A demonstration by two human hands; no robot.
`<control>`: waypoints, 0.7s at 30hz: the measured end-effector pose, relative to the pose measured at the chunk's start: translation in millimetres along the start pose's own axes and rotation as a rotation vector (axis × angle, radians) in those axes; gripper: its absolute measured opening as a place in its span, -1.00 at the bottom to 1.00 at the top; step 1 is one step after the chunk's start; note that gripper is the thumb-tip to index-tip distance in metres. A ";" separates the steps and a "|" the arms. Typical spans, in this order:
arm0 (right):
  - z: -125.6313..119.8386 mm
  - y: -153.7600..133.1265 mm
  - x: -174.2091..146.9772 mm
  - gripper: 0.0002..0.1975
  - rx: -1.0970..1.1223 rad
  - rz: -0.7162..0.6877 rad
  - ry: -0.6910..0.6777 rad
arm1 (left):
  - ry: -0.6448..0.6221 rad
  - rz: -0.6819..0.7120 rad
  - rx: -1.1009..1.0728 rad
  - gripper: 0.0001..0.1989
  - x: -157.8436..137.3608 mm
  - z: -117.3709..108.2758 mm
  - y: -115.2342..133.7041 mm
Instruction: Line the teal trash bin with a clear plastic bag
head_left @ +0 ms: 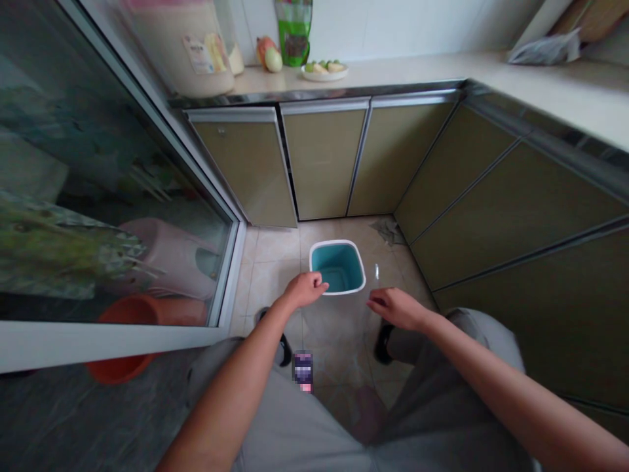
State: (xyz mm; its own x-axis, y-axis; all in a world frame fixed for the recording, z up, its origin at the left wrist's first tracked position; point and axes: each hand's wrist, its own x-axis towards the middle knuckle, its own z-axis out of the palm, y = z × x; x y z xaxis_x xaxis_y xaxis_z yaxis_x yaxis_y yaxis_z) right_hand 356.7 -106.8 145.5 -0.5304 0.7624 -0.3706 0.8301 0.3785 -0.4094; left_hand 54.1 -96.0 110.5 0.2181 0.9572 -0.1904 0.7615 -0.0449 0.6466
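Observation:
A small bin point(340, 257), teal inside with a white rim, stands on the tiled floor before me. Over its near left edge, my left hand point(305, 288) is closed, the thumb pointing right. My right hand point(396, 308) is pinched shut just right of the bin's near corner. Between the two hands spreads a faint, see-through sheet that looks like a clear plastic bag point(339, 318); its outline is hard to make out. A bright glint shows just above my right fingers. The inside of the bin shows only its bare teal walls and bottom.
Cabinets point(324, 157) close off the back and right. On the counter point(393, 69) stand a plate of cut fruit point(324, 71), a green pouch point(295, 36) and a large tub point(196, 52). A glass door point(147, 164) is at left, an orange bucket point(132, 321) behind it.

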 end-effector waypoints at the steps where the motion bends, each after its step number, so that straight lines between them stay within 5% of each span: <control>1: 8.0 0.8 -10.7 -0.62 0.005 0.014 -0.014 | -0.057 0.023 0.032 -0.64 -4.8 9.1 -0.5; 7: 50.8 11.5 -17.2 -0.60 -0.012 0.012 -0.004 | -0.350 -0.029 0.272 -0.64 -25.6 56.9 -16.6; 13: 58.8 23.3 -17.3 -0.65 -0.035 0.109 -0.037 | -0.328 -0.133 0.276 -0.62 -31.3 65.1 -33.3; 17: 34.2 26.7 -8.4 -0.48 0.233 0.009 0.007 | -0.150 -0.097 -0.033 -0.36 -20.8 29.5 -8.6; 21: -64.9 2.0 0.8 -0.28 0.631 -0.027 0.218 | 0.024 0.058 -0.478 -0.24 -15.3 -63.0 63.5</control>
State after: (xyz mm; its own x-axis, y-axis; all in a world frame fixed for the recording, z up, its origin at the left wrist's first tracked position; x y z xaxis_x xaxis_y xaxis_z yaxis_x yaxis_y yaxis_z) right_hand 369.1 -71.3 198.5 -0.4482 0.8705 -0.2035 0.5223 0.0703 -0.8499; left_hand 60.7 -95.5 201.0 0.2335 0.9636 -0.1304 0.3813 0.0326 0.9239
